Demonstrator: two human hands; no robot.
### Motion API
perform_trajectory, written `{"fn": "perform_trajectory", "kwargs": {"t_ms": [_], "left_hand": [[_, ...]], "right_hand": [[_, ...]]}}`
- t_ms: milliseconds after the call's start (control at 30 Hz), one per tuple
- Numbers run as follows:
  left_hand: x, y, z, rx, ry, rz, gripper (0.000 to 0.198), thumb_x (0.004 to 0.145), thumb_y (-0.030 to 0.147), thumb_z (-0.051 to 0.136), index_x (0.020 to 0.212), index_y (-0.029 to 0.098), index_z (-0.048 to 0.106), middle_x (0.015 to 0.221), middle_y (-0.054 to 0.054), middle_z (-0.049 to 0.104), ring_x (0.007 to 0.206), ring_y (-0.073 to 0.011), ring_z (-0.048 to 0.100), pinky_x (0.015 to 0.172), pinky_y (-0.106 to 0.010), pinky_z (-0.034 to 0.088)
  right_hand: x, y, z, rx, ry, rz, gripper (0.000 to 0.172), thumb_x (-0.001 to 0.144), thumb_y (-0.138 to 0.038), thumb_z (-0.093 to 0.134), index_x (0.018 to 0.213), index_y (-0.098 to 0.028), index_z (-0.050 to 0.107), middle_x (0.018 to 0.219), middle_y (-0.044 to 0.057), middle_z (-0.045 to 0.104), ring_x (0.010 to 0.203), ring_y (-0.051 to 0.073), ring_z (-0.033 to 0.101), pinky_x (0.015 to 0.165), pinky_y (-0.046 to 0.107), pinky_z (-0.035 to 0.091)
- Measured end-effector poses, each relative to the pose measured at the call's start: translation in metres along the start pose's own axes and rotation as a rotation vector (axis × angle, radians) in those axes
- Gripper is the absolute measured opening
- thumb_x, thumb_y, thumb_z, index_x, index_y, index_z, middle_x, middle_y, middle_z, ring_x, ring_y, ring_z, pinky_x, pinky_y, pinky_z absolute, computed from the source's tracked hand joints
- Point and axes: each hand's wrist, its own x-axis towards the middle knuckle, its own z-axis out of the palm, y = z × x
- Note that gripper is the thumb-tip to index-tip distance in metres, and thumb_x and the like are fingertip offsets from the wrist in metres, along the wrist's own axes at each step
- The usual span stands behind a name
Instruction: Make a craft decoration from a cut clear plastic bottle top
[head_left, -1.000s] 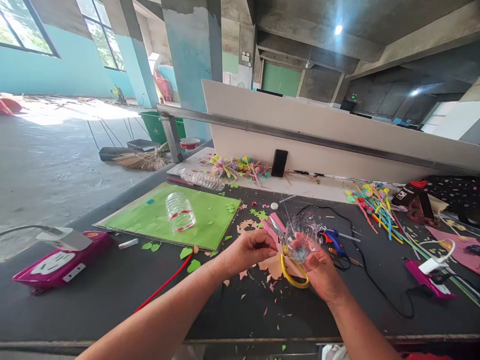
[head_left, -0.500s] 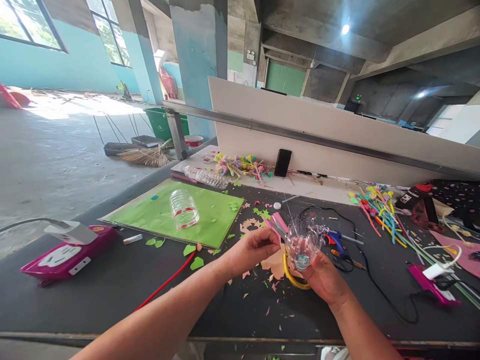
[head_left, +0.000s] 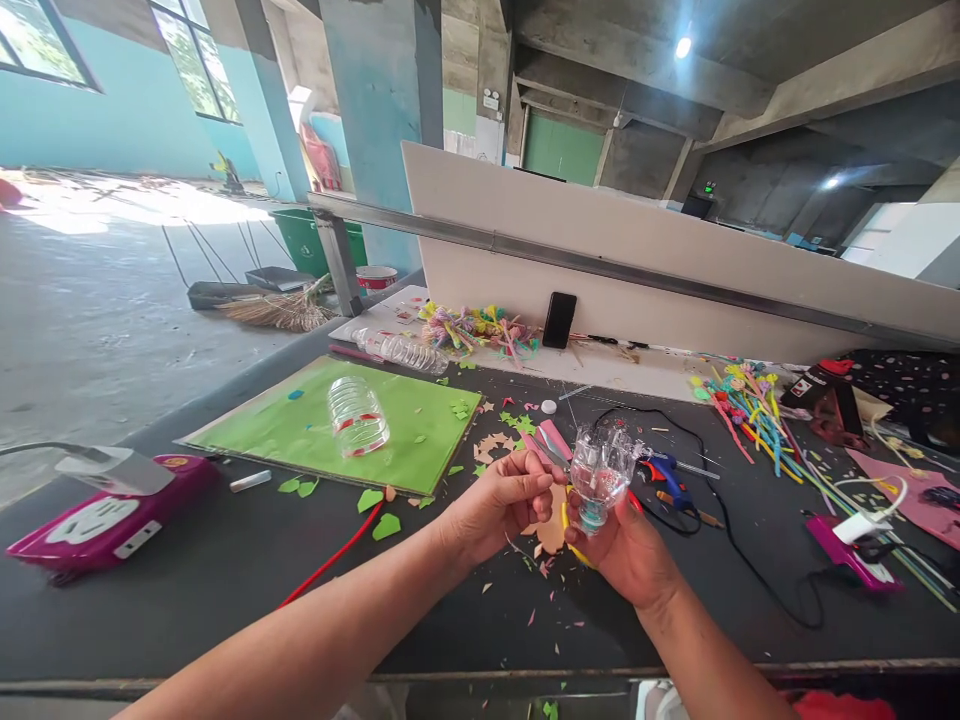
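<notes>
My right hand (head_left: pixel 626 550) grips the clear cut-off top of a plastic bottle (head_left: pixel 600 475), its bluish neck end pointing down and its cut rim spread upward. Just left of it, my left hand (head_left: pixel 517 492) is closed in a pinch. Whatever may be between those fingertips is too small to make out. Behind both hands shows a pair of scissors (head_left: pixel 553 446), its yellow handle partly covered by my right hand. Peach paper scraps (head_left: pixel 551 520) lie beneath the hands.
A clear bottle piece (head_left: pixel 357 418) lies on green sheets (head_left: pixel 277 420). A blue glue gun (head_left: pixel 673 486) with a black cord is at the right. Power strips (head_left: pixel 112 510) sit on both sides. Pipe-cleaner flowers (head_left: pixel 750 405) and a phone (head_left: pixel 559 320) stand further back.
My left hand has drawn slightly down from the bottle top. The bottle top has turned in my right hand, so its cut side shows more clearly. The whole view has shifted a little.
</notes>
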Motion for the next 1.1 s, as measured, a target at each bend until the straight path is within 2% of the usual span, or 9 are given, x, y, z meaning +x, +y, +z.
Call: {"fn": "perform_trajectory", "kwargs": {"t_ms": [233, 433, 633, 733, 900, 967, 1100], "left_hand": [[0.0, 0.003, 0.0, -0.077, -0.03, -0.001, 0.018, 0.079, 0.013, 0.074, 0.076, 0.013, 0.056, 0.093, -0.005, 0.07, 0.062, -0.0085, 0.066, 0.062, -0.02, 0.058], [0.0, 0.002, -0.001, 0.059, -0.069, 0.041, 0.019, 0.08, 0.017, 0.075, 0.088, 0.015, 0.058, 0.078, 0.0, 0.065, 0.066, -0.0103, 0.067, 0.07, -0.025, 0.059], [0.004, 0.001, -0.009, 0.239, -0.07, 0.071, 0.051, 0.07, 0.014, 0.083, 0.114, 0.019, 0.059, 0.08, 0.001, 0.06, 0.069, -0.0095, 0.06, 0.066, -0.024, 0.056], [0.002, 0.007, -0.007, 0.265, -0.034, 0.054, 0.059, 0.066, 0.015, 0.085, 0.119, 0.019, 0.06, 0.078, 0.002, 0.057, 0.067, -0.0087, 0.056, 0.061, -0.022, 0.054], [-0.002, 0.017, 0.001, 0.195, 0.066, 0.001, 0.062, 0.063, 0.016, 0.087, 0.121, 0.019, 0.063, 0.079, 0.003, 0.053, 0.06, -0.0046, 0.05, 0.057, -0.019, 0.047], [-0.001, 0.016, -0.001, 0.186, 0.069, -0.012, 0.063, 0.063, 0.015, 0.087, 0.121, 0.019, 0.063, 0.078, 0.003, 0.053, 0.061, -0.0048, 0.051, 0.058, -0.019, 0.047], [0.001, 0.012, -0.007, 0.214, 0.014, -0.066, 0.07, 0.061, 0.015, 0.088, 0.126, 0.02, 0.062, 0.077, 0.003, 0.055, 0.062, -0.0064, 0.052, 0.058, -0.019, 0.046]], "right_hand": [[0.002, 0.004, 0.004, 0.02, 0.065, 0.007, 0.041, 0.08, -0.044, 0.077, 0.114, -0.024, 0.069, 0.104, 0.004, 0.076, 0.092, 0.017, 0.068, 0.077, 0.03, 0.056], [0.001, 0.004, 0.005, 0.001, 0.14, -0.051, 0.041, 0.079, -0.042, 0.078, 0.114, -0.023, 0.069, 0.104, 0.004, 0.077, 0.092, 0.018, 0.069, 0.077, 0.03, 0.057], [-0.001, 0.006, 0.007, -0.129, 0.137, -0.086, 0.038, 0.079, -0.04, 0.078, 0.113, -0.025, 0.07, 0.111, 0.003, 0.075, 0.094, 0.017, 0.07, 0.081, 0.028, 0.056], [-0.002, 0.008, 0.012, -0.24, 0.102, -0.136, 0.04, 0.081, -0.042, 0.075, 0.118, -0.026, 0.068, 0.116, 0.005, 0.074, 0.099, 0.02, 0.069, 0.087, 0.031, 0.054], [-0.002, 0.01, 0.016, -0.376, 0.179, -0.23, 0.047, 0.081, -0.044, 0.075, 0.122, -0.026, 0.063, 0.117, 0.007, 0.073, 0.107, 0.026, 0.067, 0.094, 0.041, 0.052], [-0.003, 0.011, 0.017, -0.365, 0.16, -0.215, 0.047, 0.082, -0.043, 0.074, 0.124, -0.027, 0.062, 0.119, 0.007, 0.072, 0.108, 0.026, 0.067, 0.095, 0.042, 0.051], [-0.005, 0.011, 0.02, -0.33, 0.039, -0.142, 0.045, 0.085, -0.044, 0.071, 0.126, -0.028, 0.062, 0.125, 0.007, 0.069, 0.115, 0.025, 0.064, 0.099, 0.039, 0.049]]}}
